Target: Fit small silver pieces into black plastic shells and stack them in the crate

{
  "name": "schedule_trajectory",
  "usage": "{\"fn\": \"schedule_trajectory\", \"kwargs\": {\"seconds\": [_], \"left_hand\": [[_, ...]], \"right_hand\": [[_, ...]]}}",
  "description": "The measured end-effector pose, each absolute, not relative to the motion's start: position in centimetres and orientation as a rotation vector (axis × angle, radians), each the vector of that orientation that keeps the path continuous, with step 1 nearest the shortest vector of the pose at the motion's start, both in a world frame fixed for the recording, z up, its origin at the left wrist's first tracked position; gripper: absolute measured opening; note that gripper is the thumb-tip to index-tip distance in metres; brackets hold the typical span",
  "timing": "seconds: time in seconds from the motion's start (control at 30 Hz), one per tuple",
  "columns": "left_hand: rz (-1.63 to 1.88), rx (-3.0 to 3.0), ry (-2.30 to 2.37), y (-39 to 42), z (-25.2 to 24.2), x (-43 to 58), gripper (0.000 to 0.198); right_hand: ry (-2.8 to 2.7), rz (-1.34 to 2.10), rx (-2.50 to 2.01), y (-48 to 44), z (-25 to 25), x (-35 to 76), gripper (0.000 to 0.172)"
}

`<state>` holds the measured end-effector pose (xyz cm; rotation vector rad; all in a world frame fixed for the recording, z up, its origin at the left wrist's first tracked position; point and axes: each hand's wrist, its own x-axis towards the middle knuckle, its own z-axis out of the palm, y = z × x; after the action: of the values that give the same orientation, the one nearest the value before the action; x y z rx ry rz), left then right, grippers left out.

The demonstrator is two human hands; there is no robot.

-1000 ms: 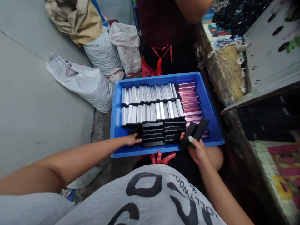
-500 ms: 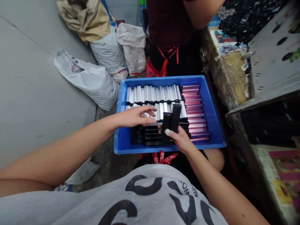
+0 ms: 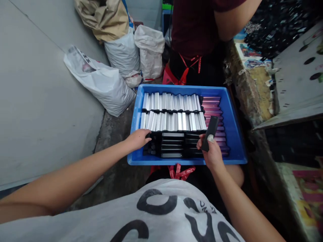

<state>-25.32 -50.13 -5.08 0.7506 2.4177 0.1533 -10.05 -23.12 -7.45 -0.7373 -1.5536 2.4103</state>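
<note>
Several sacks (image 3: 123,53) behind blue tray (image 3: 181,89), co-worker (image 3: 194,33) beyond

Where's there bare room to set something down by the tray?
Narrow blue strips lie inside the tray: right wall to pink bars, left wall to silver bars. Concrete floor lies between the tray and sack. Crowded: the tray's middle, packed with black bars.

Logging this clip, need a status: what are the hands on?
Right hand gripping black bar above pink bars. Left hand at black stack in blue tray. Person standing beyond tray.
</note>
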Motion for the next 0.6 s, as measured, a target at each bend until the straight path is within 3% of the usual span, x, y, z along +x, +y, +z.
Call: {"fn": "schedule_trajectory", "kwargs": {"seconds": [0.33,0.6], "left_hand": [[0.055,0.707,2.191,-49.0,-13.0,-22.4,0.035],[-0.054,0.545,1.997,-47.9,-15.1,-23.4,0.03]], "right_hand": [[-1.61,2.247,-0.909,-23.6,-8.4,-7.3,0.024],[-1.652,2.217,-0.934,-23.8,-10.0,-6.9,0.026]]}}
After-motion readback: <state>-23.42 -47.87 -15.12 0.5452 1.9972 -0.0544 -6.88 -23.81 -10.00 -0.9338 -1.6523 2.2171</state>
